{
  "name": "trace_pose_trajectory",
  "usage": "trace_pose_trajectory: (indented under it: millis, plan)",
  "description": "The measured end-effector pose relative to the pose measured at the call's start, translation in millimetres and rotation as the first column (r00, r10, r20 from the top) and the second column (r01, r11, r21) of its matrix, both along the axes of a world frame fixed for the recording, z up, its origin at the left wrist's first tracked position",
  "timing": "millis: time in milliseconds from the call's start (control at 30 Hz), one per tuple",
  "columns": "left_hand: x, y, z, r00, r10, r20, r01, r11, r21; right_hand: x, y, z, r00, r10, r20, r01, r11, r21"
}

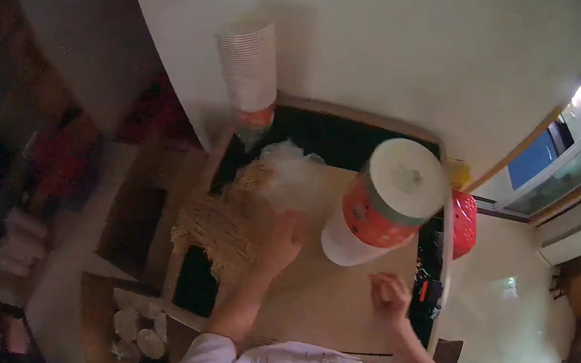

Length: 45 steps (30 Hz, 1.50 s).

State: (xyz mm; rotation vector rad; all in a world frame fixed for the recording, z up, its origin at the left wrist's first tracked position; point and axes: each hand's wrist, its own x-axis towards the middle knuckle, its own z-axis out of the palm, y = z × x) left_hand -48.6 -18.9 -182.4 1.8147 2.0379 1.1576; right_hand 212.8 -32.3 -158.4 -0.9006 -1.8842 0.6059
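My left hand (285, 240) is over the middle of the board, its blurred fingers closed at the near edge of a crumpled clear plastic bag (295, 175). Whether they grip the bag or something small is hidden. A pile of thin tan strands (214, 234) lies left of that hand. My right hand (391, 296) is at the board's right side with fingers curled inward; a pale spot shows between them, too blurred to name. Just beyond it stands a large white tub (386, 204) with an orange and green band and a pale round top, apart from both hands.
The tan board (331, 309) rests on a dark-topped table against a pale wall. A tall stack of white paper cups (248, 65) stands at the back left. A black and orange object (429, 293) lies at the right edge. Beyond is a red plastic container (461, 224); an open box (138, 328) holds white round items.
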Motion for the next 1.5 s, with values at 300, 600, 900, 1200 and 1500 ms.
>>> trace_pose_trajectory:
  millis: [300,600,900,1200,1500]
  plan:
    - [110,-8,-21,0.289,-0.115,0.950,0.543,0.837,-0.064,-12,90,115,0.994,-0.021,0.109,-0.006,0.969,0.247]
    - [101,29,-176,-0.440,0.467,0.767,0.350,0.876,-0.332,-8,103,130,0.983,0.153,0.097,-0.163,0.981,0.103]
    - [113,45,-261,-0.683,0.261,0.682,0.210,0.965,-0.159,-15,136,113,0.948,0.318,0.008,-0.318,0.948,0.015]
    - [53,46,-250,-0.803,0.009,0.597,-0.099,0.984,-0.148,-72,173,106,0.895,0.434,-0.106,-0.444,0.889,-0.114]
    - [1,36,-230,-0.675,-0.019,0.738,-0.244,0.949,-0.199,-141,165,127,0.887,0.461,0.025,-0.460,0.880,0.119]
